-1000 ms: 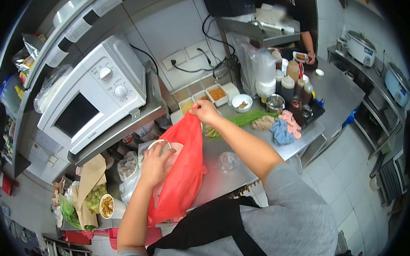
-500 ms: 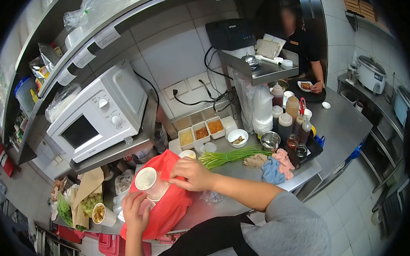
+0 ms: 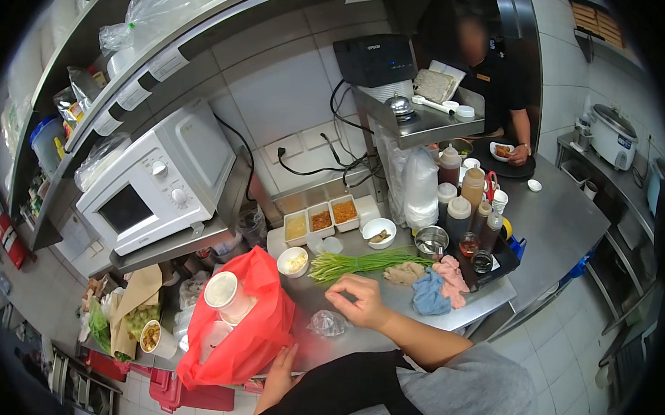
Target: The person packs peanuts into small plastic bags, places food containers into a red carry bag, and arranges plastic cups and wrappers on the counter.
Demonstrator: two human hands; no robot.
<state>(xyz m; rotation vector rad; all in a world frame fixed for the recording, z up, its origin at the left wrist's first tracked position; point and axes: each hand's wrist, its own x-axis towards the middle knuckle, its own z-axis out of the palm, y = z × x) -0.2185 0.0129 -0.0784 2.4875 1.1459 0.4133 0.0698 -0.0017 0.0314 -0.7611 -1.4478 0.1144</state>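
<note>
A red plastic bag (image 3: 265, 308) stands wide-mouthed on the steel counter. Inside it are a white round-lidded tub (image 3: 221, 290) and other clear-lidded containers, partly covered by the folds. My left hand (image 3: 282, 372) rests along the bag's lower right side, fingers stretched out and touching the red plastic. Over the counter to the right of the bag is my right hand (image 3: 359, 301), its fingers curled in to the thumb with nothing visible in them. Just below that hand lies a small clear plastic bag (image 3: 329, 324). Behind it is a bunch of green stalks (image 3: 356, 265).
A bowl of pale yellow pieces (image 3: 293, 262), condiment trays (image 3: 321, 220) and cloths (image 3: 433, 292) line the counter. Sauce bottles (image 3: 458, 213) stand at right. A cup of food (image 3: 157, 338) is left. A microwave (image 3: 155, 181) overhangs. A person (image 3: 500, 96) handles a dish beyond.
My right hand has left the red bag's edge and moved right, over the counter. My left hand has gone from the tub to the bag's lower right side.
</note>
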